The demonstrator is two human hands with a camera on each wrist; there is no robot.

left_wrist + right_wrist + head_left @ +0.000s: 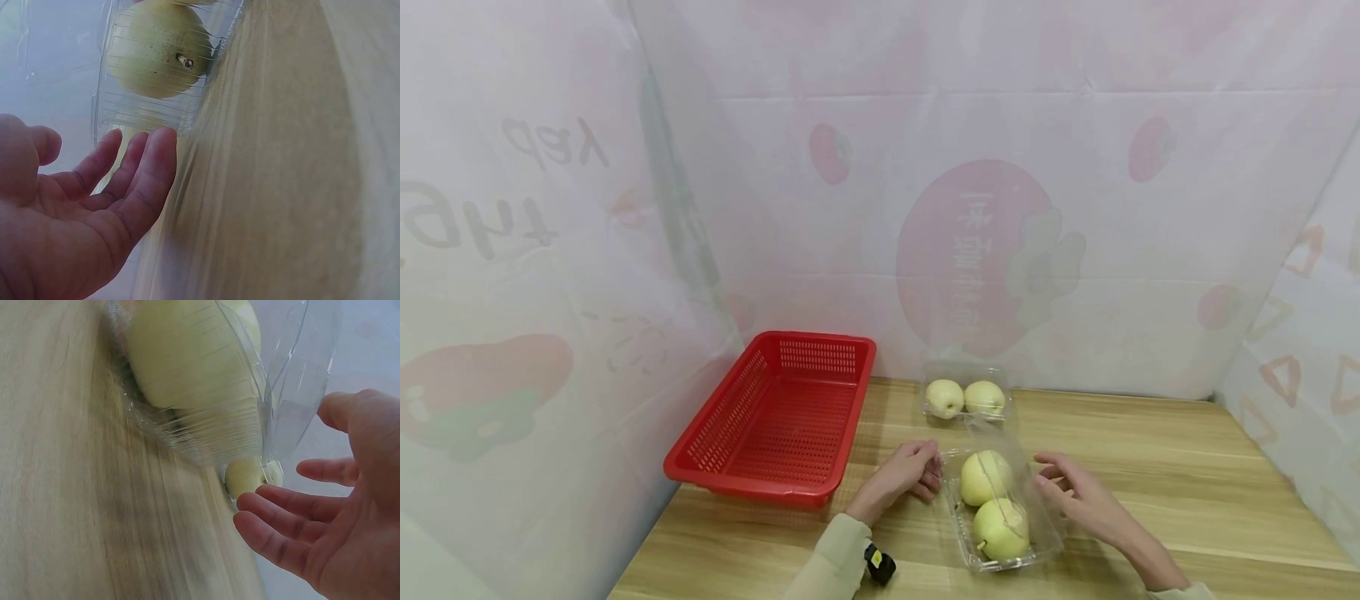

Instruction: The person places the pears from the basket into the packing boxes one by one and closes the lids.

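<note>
Wooden table (1150,467) fills the lower frame, printed plastic sheeting (1000,208) walls it in on three sides.

Red basket (775,417) sits at the table's 10 o'clock corner, against the sheeting, nothing visible inside.

Near clear box (1003,510) lies at roughly 6 o'clock on the table, long axis running toward the person. It holds two pale green pears (992,500), one behind the other. Its clear lid appears to stand partly raised over the far pear; how far it is raised can't be told from the head view.

Far clear box (966,398) sits at 12 o'clock from the near one, close to the back sheeting, well apart from both hands. Two more pears lie side by side in it.

Left hand (910,473) is at 9 o'clock of the near box, fingers relaxed and nearly straight, fingertips at the box's left wall. Left wrist view shows the fingertips (156,150) just beside the ribbed plastic; contact can't be confirmed. It grips nothing.

Right hand (1078,492) is at 3 o'clock of the near box, fingers spread and loosely extended toward the right wall. Right wrist view shows the fingers (275,515) near the box corner, palm open, holding nothing.

Small black object with a yellow mark (878,563) sits at the left wrist, by the sleeve cuff.
</note>
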